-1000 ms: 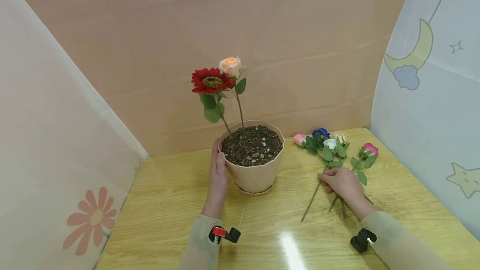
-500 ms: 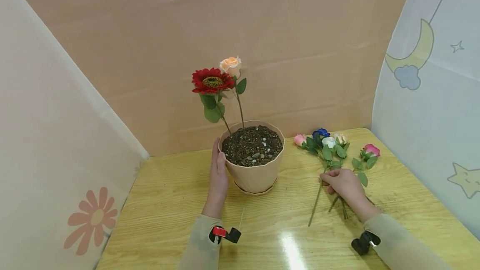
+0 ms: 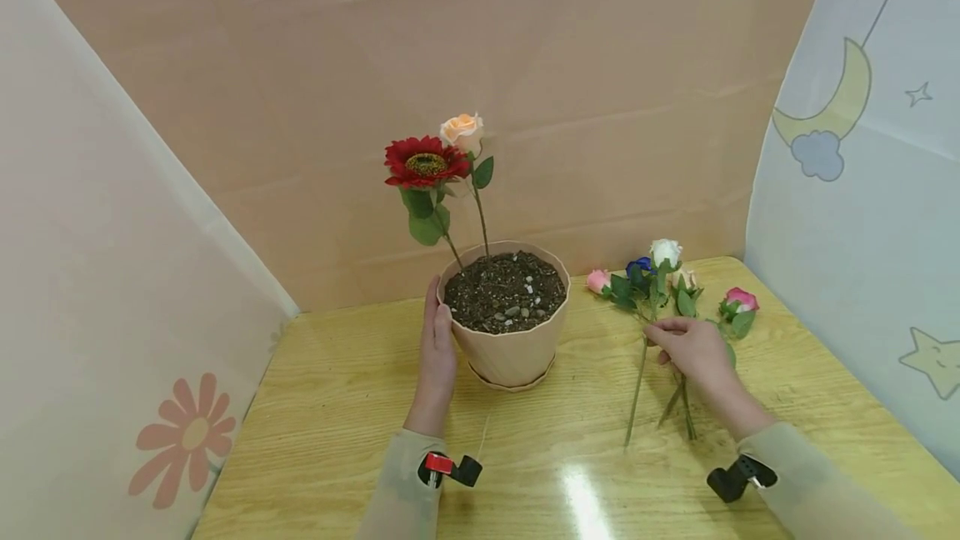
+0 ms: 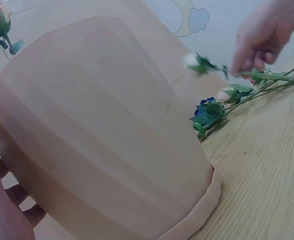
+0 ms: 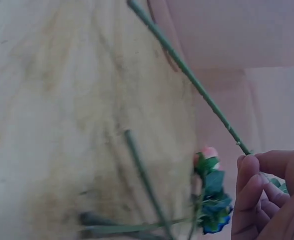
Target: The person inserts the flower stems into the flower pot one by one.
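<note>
A long-stemmed white artificial-looking rose (image 3: 666, 253) is raised beside the round, pale-peach planter (image 3: 510, 357), probably the picking-up step.
The right hand (image 3: 693, 348) pinches its green stem between thumb and forefinger, the blossom above the deep-blue rose (image 3: 638, 267) lying on the yellow wood-grain surface (image 3: 337, 407); the left hand (image 3: 435, 348) rests against the planter's side, fingers laid along the wall. With the dark-red, yellow-centred flower (image 3: 425, 163) and peach-orange rose (image 3: 462, 132) standing in the dark, crumbly soil (image 3: 502, 290), the next move likely calls for clearing the neighbours and bringing the stem end down into bare soil.
</note>
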{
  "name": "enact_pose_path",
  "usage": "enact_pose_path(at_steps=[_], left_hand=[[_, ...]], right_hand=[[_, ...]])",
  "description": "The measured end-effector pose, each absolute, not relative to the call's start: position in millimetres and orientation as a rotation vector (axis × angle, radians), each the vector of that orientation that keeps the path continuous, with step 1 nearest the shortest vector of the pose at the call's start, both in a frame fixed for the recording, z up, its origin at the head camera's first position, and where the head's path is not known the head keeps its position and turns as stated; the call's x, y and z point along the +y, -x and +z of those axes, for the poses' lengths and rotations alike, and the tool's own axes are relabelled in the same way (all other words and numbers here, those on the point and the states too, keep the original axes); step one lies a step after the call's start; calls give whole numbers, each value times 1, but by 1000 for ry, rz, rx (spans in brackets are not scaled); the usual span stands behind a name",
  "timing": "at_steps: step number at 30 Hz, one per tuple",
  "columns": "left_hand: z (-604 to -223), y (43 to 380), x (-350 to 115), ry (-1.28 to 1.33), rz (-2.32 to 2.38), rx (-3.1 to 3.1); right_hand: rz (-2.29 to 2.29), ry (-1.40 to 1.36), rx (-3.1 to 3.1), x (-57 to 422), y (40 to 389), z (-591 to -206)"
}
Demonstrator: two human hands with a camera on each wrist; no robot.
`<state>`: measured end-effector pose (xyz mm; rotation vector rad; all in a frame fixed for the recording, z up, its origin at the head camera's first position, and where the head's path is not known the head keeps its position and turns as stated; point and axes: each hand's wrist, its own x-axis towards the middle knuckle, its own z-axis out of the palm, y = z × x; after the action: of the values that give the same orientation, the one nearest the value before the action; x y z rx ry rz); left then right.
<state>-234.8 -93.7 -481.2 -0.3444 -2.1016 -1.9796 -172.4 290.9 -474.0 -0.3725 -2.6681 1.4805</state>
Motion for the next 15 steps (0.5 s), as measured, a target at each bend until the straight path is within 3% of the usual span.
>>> enact_pose_path(at_steps=[15], left_hand=[[-484, 236, -94, 331, -2000, -2084]], right_hand=[[1406, 106, -2469, 260, 188, -402]])
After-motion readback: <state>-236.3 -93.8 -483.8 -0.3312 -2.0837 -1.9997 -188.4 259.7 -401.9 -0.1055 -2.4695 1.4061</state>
